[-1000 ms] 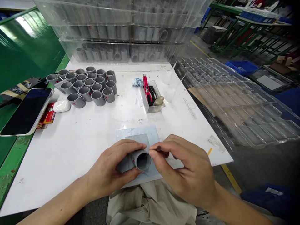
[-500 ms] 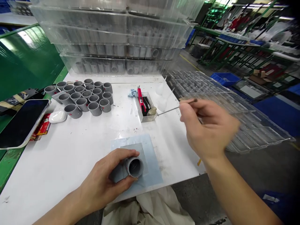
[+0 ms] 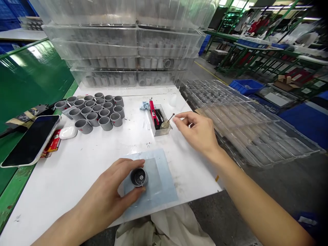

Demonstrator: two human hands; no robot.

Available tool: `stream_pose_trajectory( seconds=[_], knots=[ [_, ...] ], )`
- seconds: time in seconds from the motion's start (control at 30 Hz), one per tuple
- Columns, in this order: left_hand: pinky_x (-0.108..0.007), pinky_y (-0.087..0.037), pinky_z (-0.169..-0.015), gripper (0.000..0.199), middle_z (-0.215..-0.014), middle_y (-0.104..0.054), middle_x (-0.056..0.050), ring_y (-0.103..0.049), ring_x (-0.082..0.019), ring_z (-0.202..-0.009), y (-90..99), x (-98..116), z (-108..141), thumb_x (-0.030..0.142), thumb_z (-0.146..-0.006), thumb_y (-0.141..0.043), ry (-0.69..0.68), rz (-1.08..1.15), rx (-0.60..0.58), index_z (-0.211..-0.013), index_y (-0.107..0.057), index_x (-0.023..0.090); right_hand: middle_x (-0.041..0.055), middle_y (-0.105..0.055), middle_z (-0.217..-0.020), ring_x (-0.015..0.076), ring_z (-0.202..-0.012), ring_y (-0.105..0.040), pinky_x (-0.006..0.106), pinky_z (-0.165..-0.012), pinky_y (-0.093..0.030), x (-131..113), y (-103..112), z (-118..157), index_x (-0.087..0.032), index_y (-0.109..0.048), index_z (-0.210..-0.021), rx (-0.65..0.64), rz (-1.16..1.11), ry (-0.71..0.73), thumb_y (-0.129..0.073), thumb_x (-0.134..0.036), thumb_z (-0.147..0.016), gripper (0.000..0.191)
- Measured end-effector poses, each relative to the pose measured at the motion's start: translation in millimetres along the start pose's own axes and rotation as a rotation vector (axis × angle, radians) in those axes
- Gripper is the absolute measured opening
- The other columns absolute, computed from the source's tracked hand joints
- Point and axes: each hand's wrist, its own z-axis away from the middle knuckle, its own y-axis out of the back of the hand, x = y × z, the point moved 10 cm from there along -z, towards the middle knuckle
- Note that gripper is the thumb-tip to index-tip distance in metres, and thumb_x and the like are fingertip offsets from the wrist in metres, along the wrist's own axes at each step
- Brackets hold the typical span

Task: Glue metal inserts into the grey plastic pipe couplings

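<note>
The white counter (image 3: 55,201) carries a tight cluster of upright grey plastic pipe sleeves (image 3: 97,114), with a dark-screened phone (image 3: 30,140) and a white earbud case (image 3: 68,132) off to the left (a red packet (image 3: 51,146) tucked between them). A pale blue mat (image 3: 164,191) lies at the front, a clear plastic box (image 3: 159,124) and a blue cloth (image 3: 145,106) beyond it.

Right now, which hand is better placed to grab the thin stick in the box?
Probably the right hand: empty and just beside the clear plastic box. The left hand holds the grey pipe fitting, farther away.

Grey pipe fitting (image 3: 139,177) partly hidden by left hand (image 3: 106,188)
</note>
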Motion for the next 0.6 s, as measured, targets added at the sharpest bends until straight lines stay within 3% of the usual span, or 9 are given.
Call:
stream_pose_trajectory(
  seconds=[0.1, 0.17, 0.23, 0.3, 0.47, 0.53, 0.6],
  knots=[
    [-0.038, -0.063, -0.087, 0.043, -0.123, -0.072, -0.002, -0.073, -0.026, -0.106, 12.9, 1.6, 1.9, 0.034, -0.101, -0.065, 0.034, -0.171, -0.021, -0.143, -0.059, 0.043, 0.0007, -0.070, -0.067, 0.0211, -0.063, -0.064, 0.033, -0.066, -0.046, 33.0, 9.6, -2.2, -0.021, -0.074, -0.086, 0.081, 0.025, -0.152, -0.064, -0.047, -0.096, 0.030],
    [-0.040, -0.061, -0.081, 0.045, -0.115, -0.073, -0.002, -0.072, -0.028, -0.100, 17.8, 0.1, 5.2, 0.036, -0.101, -0.065, 0.033, -0.282, -0.044, -0.144, -0.060, 0.043, 0.0011, -0.071, -0.072, 0.0230, -0.066, -0.066, 0.034, -0.068, -0.045, 51.4, 6.6, -6.2, -0.019, -0.072, -0.100, 0.073, 0.049, -0.210, -0.066, -0.047, -0.095, 0.029],
    [-0.042, -0.059, -0.079, 0.048, -0.111, -0.074, -0.004, -0.072, -0.031, -0.098, 18.9, -1.3, 8.6, 0.036, -0.099, -0.067, 0.016, -0.371, -0.075, -0.146, -0.060, 0.040, 0.0005, -0.073, -0.074, 0.0246, -0.069, -0.067, 0.034, -0.069, -0.046, 66.0, -7.1, -11.2, -0.017, -0.069, -0.119, 0.000, 0.046, -0.235, -0.073, -0.048, -0.090, 0.042],
    [-0.045, -0.058, -0.082, 0.051, -0.110, -0.074, -0.006, -0.071, -0.034, -0.100, 18.2, -0.5, 10.3, 0.032, -0.099, -0.066, -0.003, -0.444, -0.097, -0.149, -0.059, 0.036, 0.0004, -0.072, -0.073, 0.0257, -0.071, -0.068, 0.034, -0.070, -0.047, 77.6, -24.4, -14.5, -0.016, -0.071, -0.124, -0.081, 0.037, -0.249, -0.078, -0.047, -0.087, 0.049],
    [-0.049, -0.057, -0.084, 0.057, -0.108, -0.075, -0.010, -0.070, -0.035, -0.100, 10.3, 11.5, 7.0, 0.017, -0.097, -0.059, -0.013, -0.543, -0.180, -0.153, -0.056, 0.025, 0.0032, -0.069, -0.070, 0.0270, -0.075, -0.068, 0.035, -0.071, -0.046, 93.7, -38.9, -13.9, -0.012, -0.079, -0.113, -0.066, 0.029, -0.289, -0.073, -0.043, -0.091, 0.039],
    [-0.044, -0.057, -0.081, 0.060, -0.108, -0.075, -0.008, -0.071, -0.032, -0.096, 14.7, 14.0, 10.2, 0.017, -0.098, -0.058, 0.000, -0.537, -0.182, -0.156, -0.052, 0.030, 0.0026, -0.068, -0.069, 0.0267, -0.075, -0.068, 0.035, -0.071, -0.046, 95.5, -34.9, -11.2, -0.010, -0.079, -0.113, -0.035, 0.019, -0.308, -0.072, -0.042, -0.091, 0.039],
    [-0.038, -0.058, -0.071, 0.062, -0.110, -0.075, -0.006, -0.072, -0.026, -0.081, 32.5, 8.8, 21.9, 0.024, -0.099, -0.060, 0.031, -0.507, -0.121, -0.159, -0.048, 0.036, 0.0023, -0.068, -0.068, 0.0265, -0.076, -0.068, 0.034, -0.072, -0.047, 95.4, -29.9, -8.4, -0.011, -0.079, -0.111, -0.017, 0.009, -0.326, -0.072, -0.042, -0.092, 0.037]
  ],
)
